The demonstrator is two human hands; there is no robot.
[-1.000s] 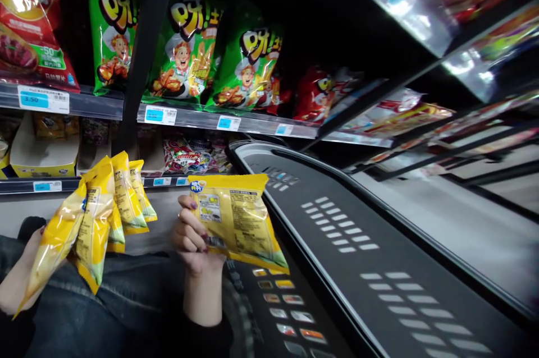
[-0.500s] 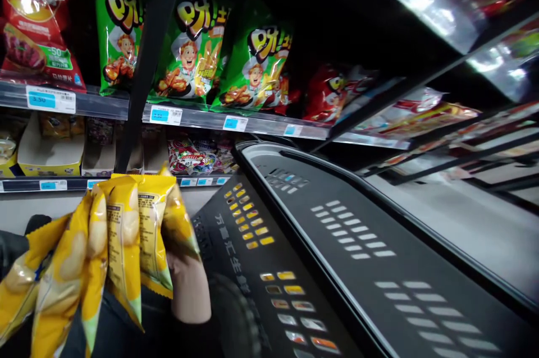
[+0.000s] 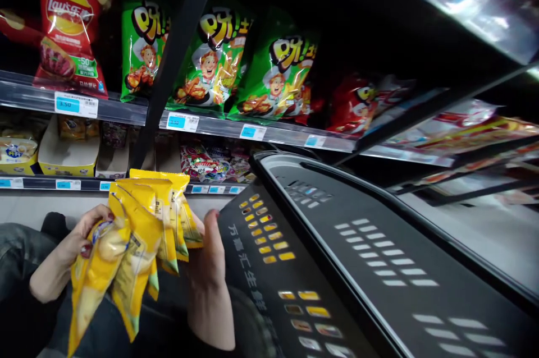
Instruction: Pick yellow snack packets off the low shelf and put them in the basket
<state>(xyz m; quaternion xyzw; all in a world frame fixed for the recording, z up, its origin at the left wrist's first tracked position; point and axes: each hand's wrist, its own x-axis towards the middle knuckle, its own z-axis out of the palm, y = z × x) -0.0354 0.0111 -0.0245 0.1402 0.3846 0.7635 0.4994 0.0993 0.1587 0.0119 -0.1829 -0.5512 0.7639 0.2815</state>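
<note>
A fanned bunch of yellow snack packets (image 3: 138, 229) hangs between my two hands, low in the head view. My left hand (image 3: 67, 251) is closed at the bunch's left edge, pinching the nearest packet. At the other side, my right hand (image 3: 213, 262) holds the bunch from the right, its thumb raised and apart. The packets hide most of that hand's fingers. To the right of my hands stands a tall dark grey shopping basket (image 3: 328, 274) with slotted walls; yellow shows through its slots.
Ahead, a shelf (image 3: 214, 125) bears a red Lay's chip bag (image 3: 69, 27) and several green snack bags (image 3: 275, 74) behind price tags. Below are open boxes (image 3: 69, 150) and bagged candies (image 3: 206, 161). A dark slanted post (image 3: 181, 32) crosses the shelves.
My left hand has come into view at the packets' left edge. The packets are bunched closer together, and my right thumb now shows beside them. The view has shifted slightly left and up.
</note>
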